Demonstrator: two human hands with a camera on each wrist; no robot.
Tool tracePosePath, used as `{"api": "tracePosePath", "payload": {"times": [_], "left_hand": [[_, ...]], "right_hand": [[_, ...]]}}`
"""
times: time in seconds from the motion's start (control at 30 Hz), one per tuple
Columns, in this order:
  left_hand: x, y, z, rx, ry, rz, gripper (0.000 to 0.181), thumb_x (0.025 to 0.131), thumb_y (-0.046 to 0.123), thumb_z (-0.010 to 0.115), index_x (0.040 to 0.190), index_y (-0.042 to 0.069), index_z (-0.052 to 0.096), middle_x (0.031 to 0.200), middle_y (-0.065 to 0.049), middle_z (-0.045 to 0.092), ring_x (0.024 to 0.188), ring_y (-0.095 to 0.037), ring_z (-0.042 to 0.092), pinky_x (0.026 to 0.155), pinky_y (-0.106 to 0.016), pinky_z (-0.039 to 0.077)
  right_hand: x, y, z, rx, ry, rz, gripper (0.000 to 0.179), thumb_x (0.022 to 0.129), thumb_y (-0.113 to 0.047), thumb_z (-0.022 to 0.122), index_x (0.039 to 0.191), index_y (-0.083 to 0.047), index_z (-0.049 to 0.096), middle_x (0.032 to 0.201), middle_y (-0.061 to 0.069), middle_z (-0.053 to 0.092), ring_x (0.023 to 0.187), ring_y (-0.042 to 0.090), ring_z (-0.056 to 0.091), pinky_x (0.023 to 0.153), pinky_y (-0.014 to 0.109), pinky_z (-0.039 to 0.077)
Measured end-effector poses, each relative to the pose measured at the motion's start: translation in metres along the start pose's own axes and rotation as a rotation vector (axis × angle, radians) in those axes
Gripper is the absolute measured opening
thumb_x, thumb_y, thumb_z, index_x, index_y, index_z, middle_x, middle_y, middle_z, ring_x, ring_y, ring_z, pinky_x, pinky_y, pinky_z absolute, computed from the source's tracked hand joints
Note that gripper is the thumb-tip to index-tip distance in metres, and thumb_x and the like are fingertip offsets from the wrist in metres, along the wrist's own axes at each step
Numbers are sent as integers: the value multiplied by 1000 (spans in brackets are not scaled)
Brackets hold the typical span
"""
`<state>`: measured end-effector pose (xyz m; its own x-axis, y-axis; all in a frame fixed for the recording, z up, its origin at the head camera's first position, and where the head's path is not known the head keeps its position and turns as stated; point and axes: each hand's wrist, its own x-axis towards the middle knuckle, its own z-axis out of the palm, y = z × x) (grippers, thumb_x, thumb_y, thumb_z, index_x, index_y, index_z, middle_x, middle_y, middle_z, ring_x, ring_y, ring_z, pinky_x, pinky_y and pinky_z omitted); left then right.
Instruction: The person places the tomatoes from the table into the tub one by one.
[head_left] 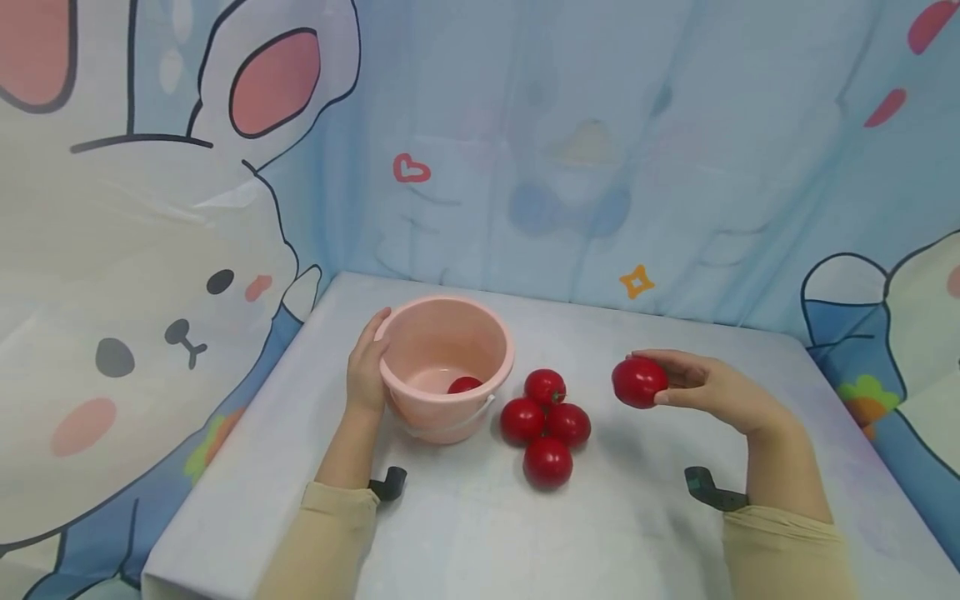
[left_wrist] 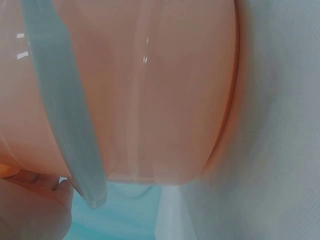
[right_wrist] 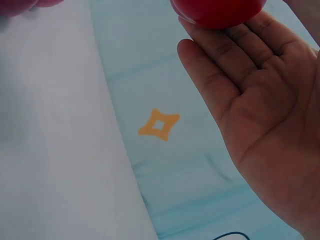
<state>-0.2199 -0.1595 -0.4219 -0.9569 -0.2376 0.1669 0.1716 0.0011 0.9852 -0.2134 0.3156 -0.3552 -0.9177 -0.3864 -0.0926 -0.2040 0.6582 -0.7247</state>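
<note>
A pink bucket [head_left: 446,408] with a pale handle [left_wrist: 65,100] stands on the left half of the table. My left hand [head_left: 366,371] grips its left side at the rim. One red tomato [head_left: 464,384] lies inside on the bottom. My right hand [head_left: 708,387] pinches another tomato [head_left: 639,382] between thumb and fingers, held over the table to the right. In the right wrist view that tomato [right_wrist: 220,10] rests against the fingers, its upper part cut off by the frame edge. Several more tomatoes [head_left: 547,463] lie clustered just right of the bucket.
The white table [head_left: 465,533] ends at the back against a blue printed curtain [head_left: 480,217]. A rabbit figure [head_left: 150,292] is printed on the cloth at the left. Each wrist wears a small dark camera mount [head_left: 716,492].
</note>
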Motion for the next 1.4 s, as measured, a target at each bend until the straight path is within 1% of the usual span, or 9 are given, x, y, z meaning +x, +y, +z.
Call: {"api": "tracePosePath", "payload": {"times": [0.2, 0.4, 0.5, 0.6, 0.67, 0.83, 0.97, 1.23, 1.4], "left_hand": [[0, 0, 1, 2, -8, 3, 47, 98, 35, 38, 144, 39, 47, 151, 20, 44, 146, -5, 33, 123, -43, 26], [-1, 1, 0, 10, -4, -5, 49, 98, 36, 37, 147, 35, 44, 152, 20, 44, 146, -7, 34, 122, -45, 27], [-1, 1, 0, 15, -3, -9, 48, 98, 36, 36, 146, 38, 45, 151, 20, 43, 146, -7, 33, 122, -45, 27], [-1, 1, 0, 15, -7, -9, 47, 98, 36, 36, 144, 42, 45, 151, 21, 43, 146, -5, 33, 122, -44, 27], [0, 1, 0, 12, -7, -7, 47, 99, 35, 36, 144, 42, 46, 151, 21, 44, 145, -5, 34, 122, -43, 27], [0, 0, -1, 3, -11, 4, 47, 99, 34, 36, 145, 38, 46, 152, 19, 44, 146, -6, 34, 122, -42, 27], [0, -1, -1, 0, -11, -3, 47, 99, 35, 37, 145, 38, 46, 151, 19, 44, 146, -6, 34, 122, -42, 27], [2, -1, 0, -5, -3, 3, 48, 98, 34, 39, 145, 37, 47, 151, 18, 45, 146, -7, 34, 122, -41, 27], [1, -1, 0, -9, 1, 3, 48, 97, 34, 38, 145, 36, 47, 151, 18, 45, 146, -7, 34, 123, -41, 26]], "right_hand": [[3, -5, -2, 7, -12, -13, 63, 88, -33, 73, 146, -27, 48, 136, 10, 59, 119, 25, 59, 86, 40, 56], [8, -21, -12, -21, -3, -72, 63, 90, -29, 71, 147, -27, 46, 135, 6, 59, 114, 7, 59, 82, 34, 57], [10, -28, -18, -6, -6, -104, 62, 90, -25, 71, 147, -24, 46, 133, 1, 60, 112, 2, 59, 82, 31, 58], [12, -34, -22, 23, -19, -111, 61, 91, -21, 70, 147, -23, 47, 132, -3, 61, 113, 2, 59, 83, 31, 58], [13, -37, -24, 16, -26, -109, 61, 92, -22, 69, 148, -24, 46, 132, -3, 61, 114, 3, 59, 85, 31, 57], [15, -47, -28, -31, -29, -91, 62, 92, -28, 69, 149, -25, 44, 137, 7, 58, 115, 5, 57, 86, 32, 56], [17, -56, -28, -33, -25, -77, 64, 91, -29, 70, 149, -23, 44, 140, 12, 56, 117, 10, 57, 86, 34, 56], [25, -71, -31, -16, -9, -80, 61, 89, -25, 72, 145, -28, 48, 135, 5, 59, 113, 10, 60, 85, 32, 57], [34, -78, -28, -31, -25, -95, 59, 89, -27, 72, 143, -30, 50, 130, 3, 62, 112, 12, 62, 85, 31, 57]]}}
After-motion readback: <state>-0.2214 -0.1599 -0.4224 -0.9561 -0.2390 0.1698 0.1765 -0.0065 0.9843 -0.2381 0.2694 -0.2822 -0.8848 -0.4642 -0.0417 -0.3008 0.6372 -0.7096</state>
